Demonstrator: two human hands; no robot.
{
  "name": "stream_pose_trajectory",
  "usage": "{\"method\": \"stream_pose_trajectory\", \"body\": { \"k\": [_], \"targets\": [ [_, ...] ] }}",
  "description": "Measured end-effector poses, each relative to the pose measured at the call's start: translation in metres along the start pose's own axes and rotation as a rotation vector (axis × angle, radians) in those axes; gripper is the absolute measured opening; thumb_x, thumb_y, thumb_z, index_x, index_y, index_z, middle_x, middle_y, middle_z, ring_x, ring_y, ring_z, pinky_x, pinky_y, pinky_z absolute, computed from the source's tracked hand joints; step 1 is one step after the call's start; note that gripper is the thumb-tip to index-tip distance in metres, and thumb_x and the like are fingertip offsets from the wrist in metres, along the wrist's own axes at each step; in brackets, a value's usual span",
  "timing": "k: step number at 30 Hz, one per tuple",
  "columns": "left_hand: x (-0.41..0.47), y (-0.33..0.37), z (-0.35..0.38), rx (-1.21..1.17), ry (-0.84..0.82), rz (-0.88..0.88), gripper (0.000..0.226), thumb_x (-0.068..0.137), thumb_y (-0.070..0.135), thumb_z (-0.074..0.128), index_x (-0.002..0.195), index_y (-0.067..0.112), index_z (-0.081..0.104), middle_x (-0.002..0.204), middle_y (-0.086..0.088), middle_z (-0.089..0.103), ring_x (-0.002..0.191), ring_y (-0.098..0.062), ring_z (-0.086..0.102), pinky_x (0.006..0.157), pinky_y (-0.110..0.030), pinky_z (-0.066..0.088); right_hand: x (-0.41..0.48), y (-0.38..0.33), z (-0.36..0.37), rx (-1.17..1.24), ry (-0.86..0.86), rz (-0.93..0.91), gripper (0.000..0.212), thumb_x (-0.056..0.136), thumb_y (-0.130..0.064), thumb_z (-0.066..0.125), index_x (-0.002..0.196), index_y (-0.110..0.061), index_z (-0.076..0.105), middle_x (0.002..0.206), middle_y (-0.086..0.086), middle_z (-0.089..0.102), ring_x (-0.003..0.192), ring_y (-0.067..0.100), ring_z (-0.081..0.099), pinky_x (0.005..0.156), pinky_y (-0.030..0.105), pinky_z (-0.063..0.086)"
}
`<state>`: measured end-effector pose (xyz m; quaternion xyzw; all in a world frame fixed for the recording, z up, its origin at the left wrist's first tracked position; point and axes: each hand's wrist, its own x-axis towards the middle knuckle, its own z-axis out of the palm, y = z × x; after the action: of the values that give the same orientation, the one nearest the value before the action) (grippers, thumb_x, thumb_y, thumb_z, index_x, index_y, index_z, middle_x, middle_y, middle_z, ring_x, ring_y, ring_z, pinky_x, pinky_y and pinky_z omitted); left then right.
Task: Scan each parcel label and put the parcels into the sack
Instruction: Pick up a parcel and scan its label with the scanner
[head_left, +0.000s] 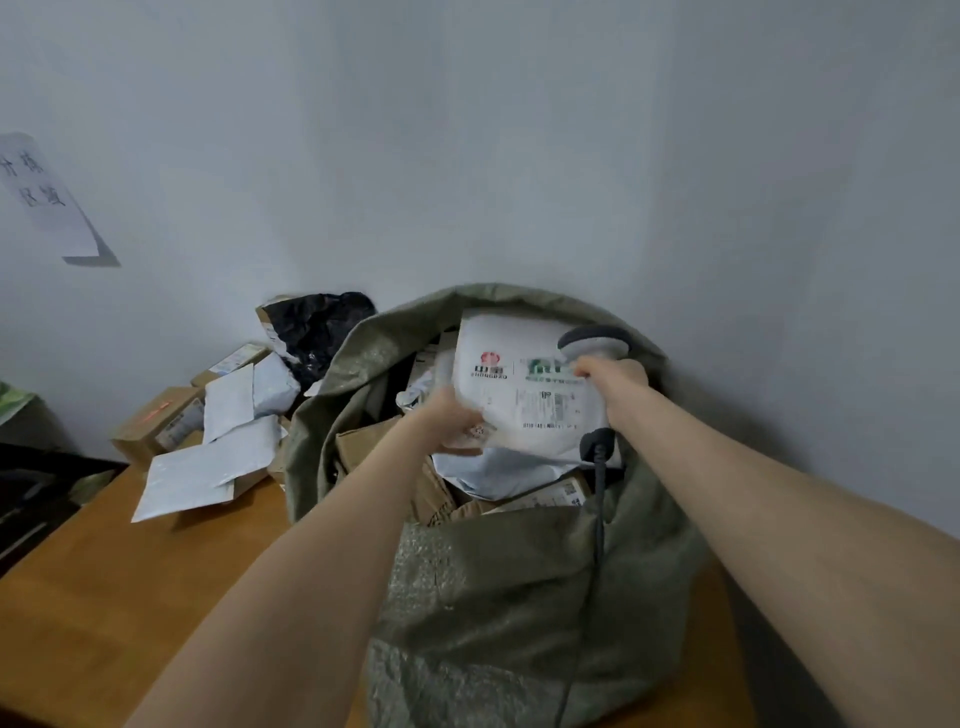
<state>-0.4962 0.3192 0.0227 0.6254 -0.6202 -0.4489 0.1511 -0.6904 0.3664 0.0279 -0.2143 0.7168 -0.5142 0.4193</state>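
A large grey-green woven sack (519, 597) stands open on the wooden table (130, 597), holding several boxes and mailers. Over its mouth my left hand (452, 421) grips the lower left edge of a white parcel (524, 389) with a red logo and printed label facing up. My right hand (615, 382) holds a grey barcode scanner (595, 340) at the parcel's right side; its black cable (597, 519) hangs down the sack's front.
To the left of the sack lies a pile of parcels: white mailers (208, 467), cardboard boxes (156, 423) and a black plastic bag (317, 327). A paper sign (47, 197) hangs on the white wall. Dark items sit at the far left edge.
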Motion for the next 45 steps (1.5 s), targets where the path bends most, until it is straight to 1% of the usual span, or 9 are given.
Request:
{"method": "stream_pose_trajectory", "body": {
  "k": [3,8,12,20,22,27,34,41,45],
  "targets": [
    [0.006,-0.011,0.011,0.586,-0.071,0.012,0.044,0.090,0.021,0.065,0.125,0.001,0.049,0.118,-0.014,0.056,0.109,-0.028,0.057,0.087,-0.032,0.050,0.000,0.000,0.006,-0.108,-0.004,-0.020,0.033,0.081,-0.015,0.068,0.108,-0.001,0.056,0.102,0.012,0.056,0.091,0.027,0.055,0.077,0.033,0.046],
    [0.018,-0.013,0.017,0.738,-0.064,0.178,0.084,0.081,0.029,0.075,0.150,0.019,0.029,0.139,-0.008,0.050,0.114,-0.027,0.057,0.085,-0.032,0.049,0.003,0.012,0.019,-0.217,-0.106,-0.005,0.046,0.082,-0.016,0.070,0.122,0.000,0.053,0.118,0.012,0.054,0.103,0.025,0.053,0.079,0.032,0.045],
    [0.025,-0.022,0.024,0.797,-0.196,0.166,0.061,0.090,0.011,0.059,0.145,0.029,0.040,0.132,-0.011,0.053,0.100,-0.027,0.061,0.078,-0.030,0.049,0.004,0.034,0.030,-0.366,-0.229,0.095,0.053,0.084,-0.022,0.070,0.129,-0.003,0.049,0.130,0.013,0.051,0.117,0.031,0.053,0.093,0.039,0.048],
    [0.033,-0.034,0.012,0.708,-0.309,0.089,0.076,0.087,-0.008,0.035,0.147,0.038,0.032,0.112,-0.013,0.058,0.060,-0.017,0.047,0.048,-0.023,0.041,0.008,0.044,0.035,-0.335,-0.315,0.164,0.039,0.079,-0.023,0.071,0.114,-0.008,0.062,0.127,0.018,0.058,0.112,0.033,0.058,0.090,0.042,0.051],
    [0.028,-0.031,0.003,0.654,-0.281,0.088,0.068,0.089,-0.004,0.037,0.146,0.034,0.037,0.106,-0.010,0.058,0.066,-0.018,0.052,0.050,-0.024,0.046,0.007,0.042,0.032,-0.297,-0.314,0.170,0.035,0.078,-0.021,0.071,0.110,-0.009,0.062,0.124,0.017,0.060,0.110,0.032,0.059,0.094,0.044,0.050],
    [0.006,-0.025,-0.018,0.608,-0.071,0.129,0.044,0.096,0.006,0.046,0.139,0.015,0.050,0.134,-0.012,0.054,0.098,-0.026,0.061,0.064,-0.027,0.049,-0.003,0.030,0.031,-0.227,-0.290,0.105,0.039,0.071,-0.018,0.072,0.108,-0.010,0.062,0.126,0.016,0.059,0.115,0.035,0.056,0.098,0.051,0.048],
    [-0.030,-0.030,-0.040,0.693,0.087,0.111,0.035,0.094,0.011,0.052,0.127,0.013,0.060,0.131,-0.007,0.055,0.108,-0.026,0.059,0.082,-0.029,0.048,-0.032,0.018,0.031,-0.114,-0.366,0.147,0.041,0.090,-0.012,0.063,0.128,-0.004,0.049,0.108,0.020,0.060,0.080,0.031,0.066,0.062,0.039,0.057],
    [-0.060,-0.039,-0.053,0.638,0.181,0.075,0.023,0.092,0.009,0.054,0.112,0.016,0.064,0.114,-0.008,0.062,0.098,-0.025,0.059,0.078,-0.028,0.046,-0.062,0.009,0.044,-0.053,-0.505,0.151,0.029,0.095,-0.009,0.054,0.121,0.002,0.046,0.057,0.018,0.068,0.064,0.022,0.067,0.055,0.029,0.058],
    [-0.070,-0.050,-0.072,0.615,0.207,0.045,0.037,0.093,0.010,0.057,0.130,0.010,0.059,0.123,-0.008,0.062,0.106,-0.023,0.060,0.080,-0.026,0.047,-0.081,0.006,0.068,-0.017,-0.560,0.158,0.016,0.096,-0.012,0.052,0.108,-0.001,0.049,0.065,0.017,0.066,0.045,0.016,0.064,0.039,0.022,0.051]
  ]
}}
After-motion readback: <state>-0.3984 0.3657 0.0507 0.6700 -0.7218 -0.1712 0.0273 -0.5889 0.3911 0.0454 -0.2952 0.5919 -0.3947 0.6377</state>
